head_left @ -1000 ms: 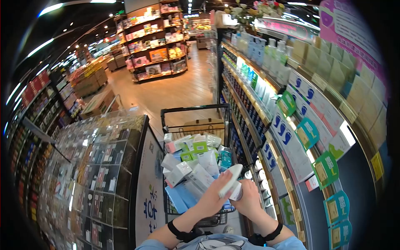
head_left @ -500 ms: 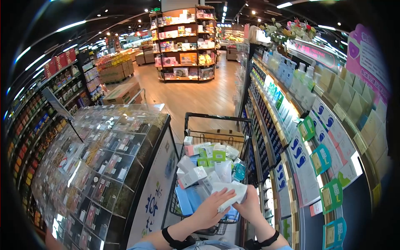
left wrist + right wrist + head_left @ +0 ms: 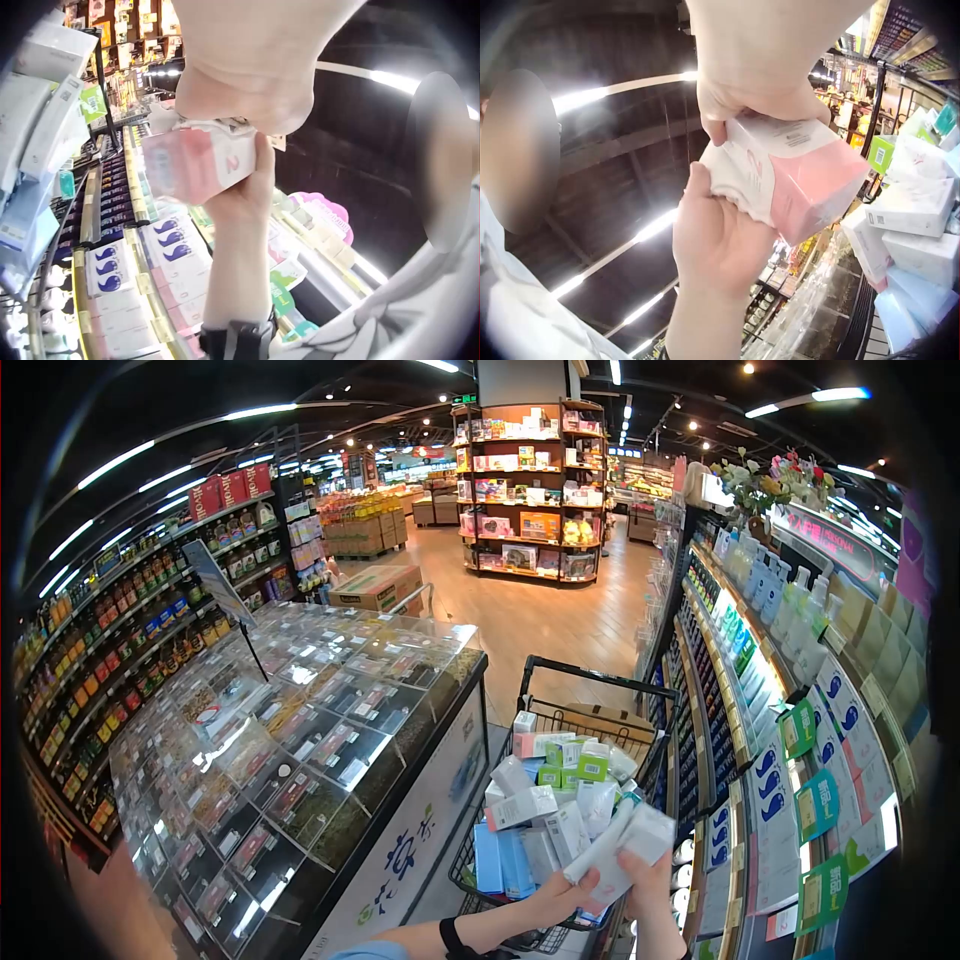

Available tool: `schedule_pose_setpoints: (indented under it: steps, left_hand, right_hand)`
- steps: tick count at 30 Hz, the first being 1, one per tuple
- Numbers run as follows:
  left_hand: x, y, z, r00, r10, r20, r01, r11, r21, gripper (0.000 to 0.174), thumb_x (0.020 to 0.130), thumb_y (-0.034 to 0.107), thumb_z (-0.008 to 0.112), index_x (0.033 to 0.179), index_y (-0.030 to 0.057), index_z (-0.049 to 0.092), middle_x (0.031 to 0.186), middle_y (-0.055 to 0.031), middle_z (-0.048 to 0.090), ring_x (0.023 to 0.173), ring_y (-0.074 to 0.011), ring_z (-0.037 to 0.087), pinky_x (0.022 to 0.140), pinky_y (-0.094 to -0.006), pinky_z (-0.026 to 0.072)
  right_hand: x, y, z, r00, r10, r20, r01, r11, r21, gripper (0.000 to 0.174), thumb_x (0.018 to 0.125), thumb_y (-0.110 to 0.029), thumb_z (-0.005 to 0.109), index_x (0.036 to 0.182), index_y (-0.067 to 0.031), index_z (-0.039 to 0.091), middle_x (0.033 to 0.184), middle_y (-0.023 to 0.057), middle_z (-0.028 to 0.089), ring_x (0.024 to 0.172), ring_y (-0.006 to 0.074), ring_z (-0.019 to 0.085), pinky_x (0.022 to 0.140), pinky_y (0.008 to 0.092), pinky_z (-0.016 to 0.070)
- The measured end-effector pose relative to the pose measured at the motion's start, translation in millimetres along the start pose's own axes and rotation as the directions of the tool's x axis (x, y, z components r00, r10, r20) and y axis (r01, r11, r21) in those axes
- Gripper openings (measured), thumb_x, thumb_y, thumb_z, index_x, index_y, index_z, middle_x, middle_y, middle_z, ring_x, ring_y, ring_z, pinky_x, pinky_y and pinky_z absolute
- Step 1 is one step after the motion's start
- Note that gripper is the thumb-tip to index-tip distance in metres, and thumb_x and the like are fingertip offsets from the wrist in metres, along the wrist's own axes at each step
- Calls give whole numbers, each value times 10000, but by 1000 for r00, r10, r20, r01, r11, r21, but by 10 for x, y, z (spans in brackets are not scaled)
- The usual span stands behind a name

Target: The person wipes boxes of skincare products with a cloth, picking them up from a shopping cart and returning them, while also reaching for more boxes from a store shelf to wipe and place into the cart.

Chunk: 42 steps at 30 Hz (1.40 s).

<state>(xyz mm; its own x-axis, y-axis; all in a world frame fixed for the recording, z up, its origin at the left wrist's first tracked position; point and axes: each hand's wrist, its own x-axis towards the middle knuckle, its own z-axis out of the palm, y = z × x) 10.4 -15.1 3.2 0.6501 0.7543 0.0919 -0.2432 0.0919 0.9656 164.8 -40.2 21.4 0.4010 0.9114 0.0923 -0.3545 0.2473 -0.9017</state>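
Note:
In the head view both hands meet over the front right of a shopping cart (image 3: pixel 600 690). My right hand (image 3: pixel 652 885) grips a pink and white box (image 3: pixel 817 180) marked with a 2, thumb and fingers around its white end. A white soft pack with a crinkled edge (image 3: pixel 735 180) lies against the box. My left hand (image 3: pixel 720 232) holds this pack from the other side, its thumb on the pack in the right wrist view. In the left wrist view the left hand (image 3: pixel 247 97) covers part of the pack. Boxes and packs (image 3: pixel 525 807) fill the cart.
A bulk-food display with clear lids (image 3: pixel 330 750) stands left of the cart. Shelves of bottles and boxes (image 3: pixel 740 690) run along the right, with green price signs (image 3: pixel 822 890) jutting out. Ahead, a wooden aisle floor (image 3: pixel 540 620) leads to a lit shelf unit (image 3: pixel 530 490).
The head view has swung left, so the cart and hands appear farther right. The white pack and box have turned more upright, and the box now shows more beside the pack.

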Motion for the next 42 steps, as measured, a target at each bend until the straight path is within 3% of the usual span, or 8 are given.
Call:
schedule_pose_setpoints:
  steps: [8, 13, 20, 23, 26, 36, 38, 42]
  left_hand:
    - [89, -351, -206, 924, -375, 77, 364, 923, 127, 471, 983, 356, 404, 1333, 41, 377, 1123, -22, 537, 989, -94, 511, 828, -253, 437]
    - [174, -515, -291, 931, -357, 76, 345, 791, -505, 462, 974, 357, 417, 1342, 81, 382, 1207, -55, 539, 1077, -150, 541, 890, -313, 462]
    - [104, -220, -313, 863, -442, 246, 499, 663, -558, 490, 965, 393, 417, 1320, 56, 394, 1257, -76, 525, 1126, -187, 537, 929, -348, 457]
    - [118, -268, -274, 831, -537, 147, 551, 752, -362, 622, 933, 496, 433, 1343, 34, 364, 1227, -76, 526, 1131, -170, 512, 926, -324, 432]
    - [70, -328, -228, 859, -506, 73, 504, 814, -289, 681, 923, 547, 409, 1351, 21, 347, 1239, -69, 511, 1147, -162, 481, 956, -324, 398]
    - [159, 402, -165, 986, -150, -78, 101, 892, -440, 659, 953, 513, 342, 1372, 6, 302, 1257, -56, 487, 1132, -143, 467, 956, -298, 376]
    - [108, 274, -112, 922, -352, -162, 339, 935, -98, 587, 976, 445, 357, 1360, 1, 329, 1246, -43, 487, 1108, -102, 446, 941, -279, 366]
    - [-22, -8, 43, 976, -197, 88, 190, 978, 90, 539, 982, 289, 416, 1415, 15, 248, 1324, -71, 422, 1174, -124, 391, 978, -281, 333]
  right_hand:
    - [42, -54, -14, 984, -83, -155, 86, 996, 13, 691, 710, 29, 641, 1304, -55, 298, 1157, 103, 480, 1072, 212, 496, 926, 356, 406]
    - [-27, -44, 69, 994, -68, -86, 51, 982, -181, 648, 731, 13, 622, 1265, -49, 260, 1173, 109, 443, 1120, 182, 441, 973, 334, 343]
    - [-128, -152, 69, 993, 23, 118, 1, 979, -203, 725, 732, -19, 609, 1319, -45, 185, 1184, 128, 447, 1090, 207, 490, 947, 346, 392]
    - [-147, -91, 136, 986, -119, 113, 132, 984, -116, 825, 737, -47, 627, 1385, -48, 116, 1260, 158, 407, 1147, 229, 457, 966, 356, 374]
    - [-141, 103, 21, 901, -381, 207, 430, 718, -547, 840, 776, -123, 627, 1423, -34, 99, 1339, 176, 327, 1213, 267, 388, 1014, 390, 319]
    - [-197, 282, -63, 920, -228, 320, 366, 791, -490, 841, 773, -79, 634, 1415, -11, 95, 1346, 191, 313, 1229, 270, 369, 1028, 395, 295]
    - [-147, 215, 8, 927, -289, 238, 351, 891, -288, 832, 779, -81, 627, 1411, -26, 88, 1321, 185, 342, 1192, 260, 406, 1002, 396, 333]
    - [-1, -124, 43, 938, -346, -31, 335, 925, -180, 678, 849, -89, 538, 1393, -62, 134, 1283, 129, 390, 1157, 205, 430, 979, 357, 359]
